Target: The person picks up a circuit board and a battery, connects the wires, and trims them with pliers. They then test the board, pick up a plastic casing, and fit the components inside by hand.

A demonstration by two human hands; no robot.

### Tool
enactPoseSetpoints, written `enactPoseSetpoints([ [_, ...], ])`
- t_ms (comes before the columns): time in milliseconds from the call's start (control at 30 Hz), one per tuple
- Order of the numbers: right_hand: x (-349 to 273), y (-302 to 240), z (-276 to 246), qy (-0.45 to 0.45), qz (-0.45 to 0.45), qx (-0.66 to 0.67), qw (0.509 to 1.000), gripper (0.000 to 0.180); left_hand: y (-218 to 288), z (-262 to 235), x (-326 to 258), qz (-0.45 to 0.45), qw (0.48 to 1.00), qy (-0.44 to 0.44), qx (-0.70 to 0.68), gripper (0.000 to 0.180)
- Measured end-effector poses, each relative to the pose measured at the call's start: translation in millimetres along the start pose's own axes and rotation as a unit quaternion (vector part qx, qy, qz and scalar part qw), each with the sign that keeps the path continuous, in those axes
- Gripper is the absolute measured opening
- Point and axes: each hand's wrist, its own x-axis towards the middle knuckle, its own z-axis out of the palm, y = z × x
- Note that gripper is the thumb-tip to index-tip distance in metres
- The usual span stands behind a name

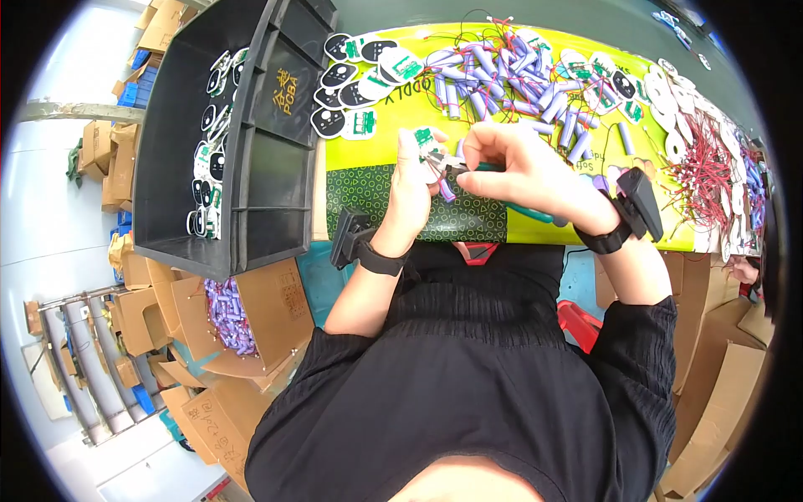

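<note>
A person in a black top (468, 368), seen from above, sits or stands at a work table spread with a yellow mat (552, 230). At left is a tall black crate (278, 159), with white and black boards lined up inside. Below it, an open cardboard box (280, 305) holds many purple batteries. On the mat, beyond the hands, spreads a loose pile of purple batteries (502, 75) with thin wires; a heap of red wires (703, 176) lies well to the right. Nearest the person is a dark green patterned sheet (360, 192), and the hands work above it, close together.

The right hand (531, 171) is curled around a green-handled tool (485, 167) (it looks like pliers), its dark tip pointing left. The left hand (406, 192) is closed on a small green-and-white board (424, 136), which sits at its fingertips, just left of the right hand and the tool's tip. Whether the tip touches the board is too small to tell. Smallest is a single purple battery (447, 192), hanging just below the board, between the two hands.
</note>
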Motion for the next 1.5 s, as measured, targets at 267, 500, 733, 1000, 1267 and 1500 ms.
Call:
enactPoseSetpoints([
  [267,1.1,11.6,-4.8,-0.033,0.018,0.034,0.999,0.017,-9.2,0.4,1.2,-0.006,1.000,-0.025,-0.006,0.057],
  [500,-1.8,-2.6,-1.9,-0.006,-0.044,-0.128,0.991,0.019,-8.1,3.0,1.4,0.008,1.000,-0.025,-0.017,0.052],
  [733,-1.7,16.1,-2.0,-0.043,0.061,0.118,0.990,0.017,-15.5,3.5,3.3,0.063,0.997,0.002,0.041,0.050],
  [1000,-6.8,9.0,5.1,0.024,-0.101,-0.233,0.967,0.020,-21.6,-6.0,9.3,0.041,0.994,0.000,0.097,0.048],
  [1267,-6.7,5.6,-5.7,-0.013,0.069,-0.084,0.994,0.022,-17.3,-5.4,7.3,0.042,0.996,-0.020,-0.082,0.056],
  [1500,-11.5,29.6,25.0,0.185,-0.158,-0.357,0.902,0.020,-6.5,-0.2,10.6,0.045,0.989,0.016,-0.143,0.051],
])
